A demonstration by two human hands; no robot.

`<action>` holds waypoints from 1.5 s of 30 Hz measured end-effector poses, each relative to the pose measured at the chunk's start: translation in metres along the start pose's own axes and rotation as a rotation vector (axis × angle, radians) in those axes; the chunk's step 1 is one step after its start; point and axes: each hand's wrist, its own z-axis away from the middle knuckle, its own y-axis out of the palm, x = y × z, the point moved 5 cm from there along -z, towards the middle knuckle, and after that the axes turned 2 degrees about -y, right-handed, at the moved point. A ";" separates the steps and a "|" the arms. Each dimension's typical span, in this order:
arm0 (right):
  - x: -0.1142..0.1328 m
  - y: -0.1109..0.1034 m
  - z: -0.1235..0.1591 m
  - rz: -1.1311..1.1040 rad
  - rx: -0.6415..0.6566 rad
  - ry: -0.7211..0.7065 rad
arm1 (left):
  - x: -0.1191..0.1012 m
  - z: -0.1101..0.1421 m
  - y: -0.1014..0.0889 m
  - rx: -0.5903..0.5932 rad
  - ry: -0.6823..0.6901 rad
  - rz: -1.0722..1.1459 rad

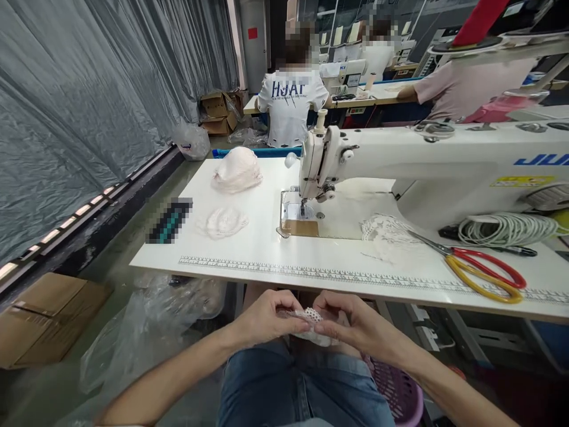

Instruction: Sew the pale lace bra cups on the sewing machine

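My left hand [278, 318] and my right hand [344, 317] meet over my lap, just below the table's front edge. Between them they pinch a piece of white lace fabric [316, 333] with small holes along its edge. Thumbs and fingertips close on it from both sides. Beyond my hands stands a white sewing machine [427, 151], its presser foot over the metal plate. On the table to the left lie a flat lace piece [222, 223] and a pale, rounded heap of fabric [237, 169]. Another lace piece [386, 232] rests right of the needle.
Scissors [482, 273] with red and yellow handles and a coiled cable [502, 230] lie at the right. A ruler strip [311, 274] runs along the table's front. A purple basket [400, 388] stands beside my legs, a cardboard box [48, 317] at left. People sit ahead.
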 end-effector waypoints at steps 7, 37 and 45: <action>-0.009 0.021 0.013 0.116 -0.064 -0.037 | 0.008 0.012 0.008 0.082 -0.079 -0.096; -0.030 0.023 0.048 0.404 -0.203 -0.228 | 0.031 -0.011 0.040 0.290 -0.171 -0.345; -0.035 0.012 0.057 0.212 -0.346 -0.261 | 0.034 -0.022 0.049 0.373 -0.148 -0.484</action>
